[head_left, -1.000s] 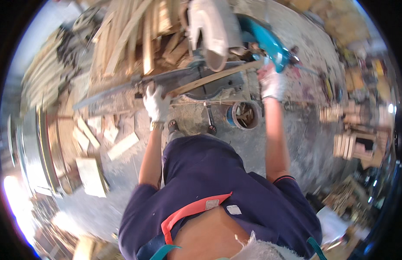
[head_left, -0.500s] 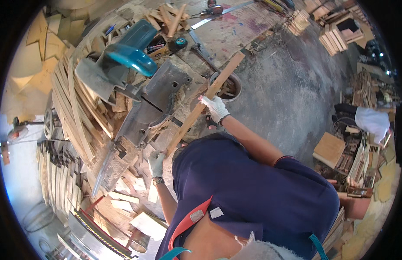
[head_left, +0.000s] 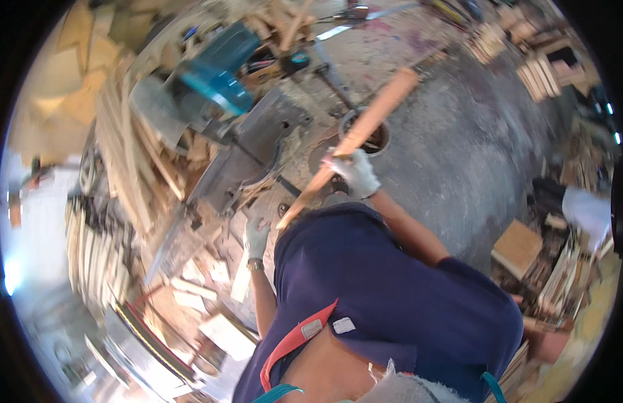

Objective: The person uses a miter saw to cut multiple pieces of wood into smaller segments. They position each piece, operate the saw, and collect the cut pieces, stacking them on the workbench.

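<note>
A long flat wooden board (head_left: 377, 113) runs slantwise in front of my body, its far end up and to the right. My right hand (head_left: 358, 172), in a white knitted glove, is closed around the board near its middle. The board's near end lies close to my waist. My left hand (head_left: 256, 235), also gloved, is off the board, just left of that near end, with its fingers apart though a little blurred. Beyond the board, to the left, stands a teal and grey power saw (head_left: 221, 84) with a metal base (head_left: 248, 151).
A round bucket (head_left: 384, 140) sits beneath the board. Long wooden strips (head_left: 127, 151) are piled left of the saw. Offcuts (head_left: 194, 289) litter the floor near my left arm. A tape measure (head_left: 298, 60) lies behind the saw. Stacked wood (head_left: 516, 248) stands at right.
My left hand has let go of the board's near end. My right hand has turned the board and moved it slightly right. The view has shifted and blurred.
</note>
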`<state>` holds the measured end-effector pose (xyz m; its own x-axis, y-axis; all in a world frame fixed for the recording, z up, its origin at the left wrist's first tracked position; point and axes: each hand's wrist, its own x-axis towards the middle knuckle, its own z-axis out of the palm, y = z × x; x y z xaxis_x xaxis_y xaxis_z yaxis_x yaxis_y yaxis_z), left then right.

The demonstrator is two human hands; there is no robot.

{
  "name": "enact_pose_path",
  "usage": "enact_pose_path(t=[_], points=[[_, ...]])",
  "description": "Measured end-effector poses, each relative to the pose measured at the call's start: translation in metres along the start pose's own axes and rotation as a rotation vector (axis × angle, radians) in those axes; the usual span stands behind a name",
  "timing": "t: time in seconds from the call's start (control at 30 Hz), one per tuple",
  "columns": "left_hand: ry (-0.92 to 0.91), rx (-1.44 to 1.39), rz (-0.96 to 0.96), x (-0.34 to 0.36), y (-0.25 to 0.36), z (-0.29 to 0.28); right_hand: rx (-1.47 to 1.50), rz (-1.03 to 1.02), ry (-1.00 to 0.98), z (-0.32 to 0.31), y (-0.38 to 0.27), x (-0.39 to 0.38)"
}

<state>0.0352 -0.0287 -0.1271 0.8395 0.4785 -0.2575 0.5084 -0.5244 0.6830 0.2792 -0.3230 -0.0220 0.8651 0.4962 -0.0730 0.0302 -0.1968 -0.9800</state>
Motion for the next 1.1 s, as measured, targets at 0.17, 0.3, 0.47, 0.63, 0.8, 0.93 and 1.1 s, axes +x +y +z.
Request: enact_pose_path(t=[0.17,0.3,0.47,0.63,0.8,0.93,1.1], points=[[-0.011,0.071,-0.022,-0.005,0.011,-0.009,0.744,-0.145,-0.015,-0.04,-0.015,0.0],[0.053,0.084,-0.057,-0.007,0.036,-0.016,0.184,-0.427,0.064,-0.075,-0.058,0.005],[0.114,-0.009,0.246,-0.017,0.092,-0.029,-0.688,-0.188,-0.378,-0.084,-0.073,0.019],[0.173,0.099,0.597,-0.024,0.151,-0.042,-1.125,-0.199,-0.594,-0.034,-0.033,0.029],[0.504,0.311,0.469,-0.021,0.155,-0.042,-1.177,-0.271,-0.936,0.028,-0.016,0.043],[0.305,0.424,0.305,-0.031,0.116,-0.036,-1.007,-0.302,-1.009,0.067,-0.027,0.051],[0.329,0.256,0.054,-0.074,0.097,-0.018,-0.78,-0.369,-1.204,0.085,-0.031,0.068]])
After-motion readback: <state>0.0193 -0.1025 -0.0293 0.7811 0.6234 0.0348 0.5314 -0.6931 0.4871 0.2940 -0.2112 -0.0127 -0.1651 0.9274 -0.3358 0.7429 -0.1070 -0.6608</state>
